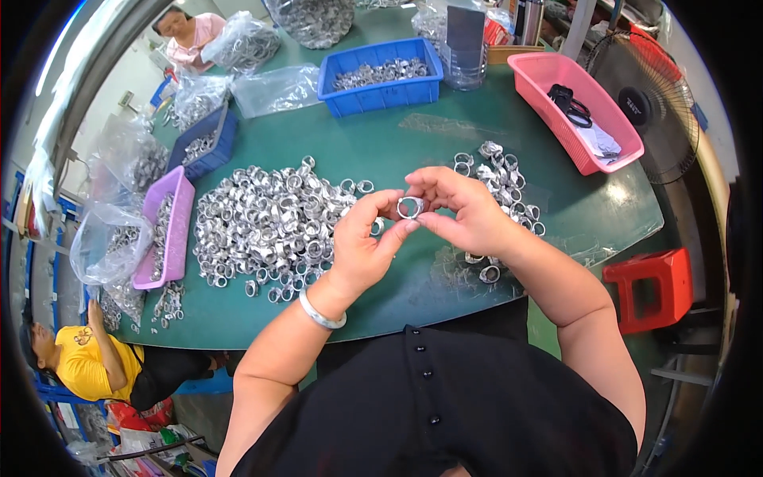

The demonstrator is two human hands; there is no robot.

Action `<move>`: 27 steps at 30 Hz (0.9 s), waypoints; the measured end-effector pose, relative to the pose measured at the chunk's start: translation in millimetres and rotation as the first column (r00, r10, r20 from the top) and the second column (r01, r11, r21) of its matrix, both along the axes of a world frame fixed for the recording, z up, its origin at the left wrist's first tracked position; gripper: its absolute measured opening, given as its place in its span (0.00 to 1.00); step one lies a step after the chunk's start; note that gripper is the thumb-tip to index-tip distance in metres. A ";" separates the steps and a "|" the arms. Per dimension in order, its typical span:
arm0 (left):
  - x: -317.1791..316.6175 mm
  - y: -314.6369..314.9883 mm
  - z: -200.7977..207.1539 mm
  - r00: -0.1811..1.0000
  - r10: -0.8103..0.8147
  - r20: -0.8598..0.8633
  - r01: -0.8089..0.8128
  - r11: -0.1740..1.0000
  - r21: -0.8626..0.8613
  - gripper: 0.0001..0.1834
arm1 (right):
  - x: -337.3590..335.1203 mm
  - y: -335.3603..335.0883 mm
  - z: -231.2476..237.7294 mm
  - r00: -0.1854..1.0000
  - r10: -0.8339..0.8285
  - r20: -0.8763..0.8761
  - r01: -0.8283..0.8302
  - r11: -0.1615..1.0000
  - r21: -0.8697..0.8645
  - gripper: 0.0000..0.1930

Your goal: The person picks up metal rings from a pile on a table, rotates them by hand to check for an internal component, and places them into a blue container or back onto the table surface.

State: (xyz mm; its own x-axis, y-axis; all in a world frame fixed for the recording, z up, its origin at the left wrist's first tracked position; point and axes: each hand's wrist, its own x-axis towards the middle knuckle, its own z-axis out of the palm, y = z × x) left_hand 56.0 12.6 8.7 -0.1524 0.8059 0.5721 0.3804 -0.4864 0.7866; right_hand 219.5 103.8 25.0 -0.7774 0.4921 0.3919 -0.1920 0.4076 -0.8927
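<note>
Between my two hands, above the green table, is a silver-coloured metal ring [419,209] with one thicker side. My left hand [362,242] pinches it from the left with thumb and fingers. From the other side my right hand [469,213] grips it too, its thumb at the lower edge. A broad heap of similar metal rings [266,219] lies to the left of my left hand. Beyond and partly behind my right hand is a smaller group of rings [509,179].
A blue bin [380,102] of small metal parts stands at the back of the table [381,143]. Left are a pink basket [180,226], a dark blue bin [228,143] and plastic bags. Right are a pink basket [528,103] with scissors, a fan and a red stool [675,282]. Two people sit nearby.
</note>
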 end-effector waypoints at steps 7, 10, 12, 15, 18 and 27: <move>-2.3 -0.7 -9.6 0.997 -0.073 -0.028 0.073 0.997 -0.002 0.25 | 2.5 -4.0 2.4 0.997 -0.052 0.053 0.050 0.998 0.035 0.24; -4.1 3.0 -13.1 0.997 -0.062 -0.052 0.062 0.998 0.008 0.25 | 1.3 -2.8 1.7 0.995 -0.074 0.072 0.069 0.996 0.058 0.24; -3.2 5.1 -13.9 0.999 0.001 -0.054 0.002 0.999 0.052 0.23 | 0.4 -2.6 1.5 0.993 -0.084 0.077 0.079 0.995 0.064 0.24; -4.6 6.9 -14.9 0.999 -0.012 -0.038 0.013 0.999 0.029 0.22 | -1.2 -1.5 4.3 0.992 -0.100 0.080 0.092 0.991 0.093 0.24; -3.6 5.7 -13.7 0.995 -0.065 0.073 0.068 0.997 -0.040 0.19 | -2.7 -0.6 5.7 0.990 -0.130 0.060 0.118 0.978 0.173 0.23; -8.2 5.7 -11.6 0.461 -0.203 0.864 0.644 0.746 -0.168 0.13 | -4.5 2.8 4.9 0.974 -0.224 -0.011 0.217 0.928 0.302 0.16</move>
State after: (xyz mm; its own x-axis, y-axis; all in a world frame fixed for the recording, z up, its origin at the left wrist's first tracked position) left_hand 47.7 18.3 -2.9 0.0999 0.9950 0.0041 -0.6183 0.0588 0.7837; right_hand 215.0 106.6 29.9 -0.6731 0.5146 0.5311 -0.0475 0.6865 -0.7255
